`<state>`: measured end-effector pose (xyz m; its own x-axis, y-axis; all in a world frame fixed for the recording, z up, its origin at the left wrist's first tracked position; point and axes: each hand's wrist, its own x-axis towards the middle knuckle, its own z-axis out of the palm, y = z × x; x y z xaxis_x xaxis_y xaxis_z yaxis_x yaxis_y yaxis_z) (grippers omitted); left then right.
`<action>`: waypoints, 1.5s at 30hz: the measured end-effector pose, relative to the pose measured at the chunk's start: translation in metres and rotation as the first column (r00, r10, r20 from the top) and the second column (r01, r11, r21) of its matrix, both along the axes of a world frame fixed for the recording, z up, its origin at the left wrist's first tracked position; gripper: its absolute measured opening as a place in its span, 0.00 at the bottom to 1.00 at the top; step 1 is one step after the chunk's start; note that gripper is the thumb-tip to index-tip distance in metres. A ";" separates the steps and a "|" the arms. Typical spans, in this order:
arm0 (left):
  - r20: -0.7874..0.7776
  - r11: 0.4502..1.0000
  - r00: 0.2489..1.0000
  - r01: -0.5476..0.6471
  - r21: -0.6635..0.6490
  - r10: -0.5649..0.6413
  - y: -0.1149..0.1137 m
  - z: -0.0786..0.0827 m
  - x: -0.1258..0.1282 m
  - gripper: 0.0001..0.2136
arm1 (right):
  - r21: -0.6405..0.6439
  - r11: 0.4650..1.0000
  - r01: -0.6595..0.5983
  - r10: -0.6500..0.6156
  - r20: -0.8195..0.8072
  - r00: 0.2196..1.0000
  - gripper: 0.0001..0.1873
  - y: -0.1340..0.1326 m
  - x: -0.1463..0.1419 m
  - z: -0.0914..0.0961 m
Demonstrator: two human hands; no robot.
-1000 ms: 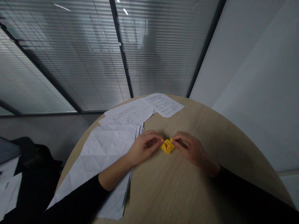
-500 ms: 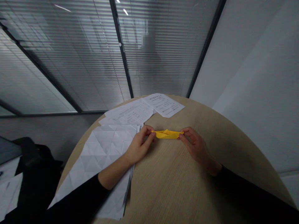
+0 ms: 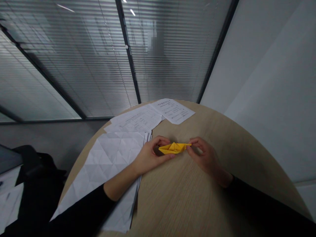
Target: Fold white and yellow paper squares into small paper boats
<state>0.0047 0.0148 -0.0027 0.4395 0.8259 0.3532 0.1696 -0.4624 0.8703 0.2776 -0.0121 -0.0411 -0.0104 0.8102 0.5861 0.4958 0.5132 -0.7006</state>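
Observation:
A small yellow folded paper boat (image 3: pixel 173 148) is held between my two hands just over the wooden table. My right hand (image 3: pixel 203 154) pinches its right tip between thumb and fingers. Around its left half curves my left hand (image 3: pixel 150 154), with the thumb along the near side and the fingers behind the far side. The boat's pointed left tip shows in the gap between that thumb and the fingers. How firmly the left fingers press on the paper is hard to see.
Creased white paper sheets (image 3: pixel 108 158) lie stacked under my left forearm. Printed sheets (image 3: pixel 172 111) spread toward the far edge of the round table (image 3: pixel 177 200). A dark chair or bag (image 3: pixel 37 164) stands at left, beyond the table edge. Glass panels with blinds (image 3: pixel 172 72) rise behind.
My left hand has let go of the boat's left tip and slid rightward around its body, fingers wider apart. The boat has tilted and come slightly nearer; the right hand keeps its pinch.

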 end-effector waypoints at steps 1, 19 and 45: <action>-0.011 1.000 1.000 0.009 0.006 -0.009 0.000 0.000 0.000 0.21 | 0.005 1.000 -0.005 0.005 0.008 1.000 0.02 -0.001 -0.001 0.000; -0.219 0.916 0.975 0.053 0.398 0.038 -0.001 -0.007 -0.005 0.10 | 0.143 0.952 -0.270 0.191 0.411 0.891 0.15 -0.014 -0.003 0.021; -0.203 0.961 0.979 0.054 0.270 0.002 0.001 -0.003 -0.002 0.07 | 0.158 0.959 -0.233 0.143 0.439 0.887 0.06 -0.002 0.000 0.007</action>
<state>0.0028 0.0161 -0.0062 0.5437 0.6978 0.4663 0.3113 -0.6837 0.6601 0.2776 -0.0136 -0.0337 -0.4316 0.6335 0.6421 0.5990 0.7336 -0.3211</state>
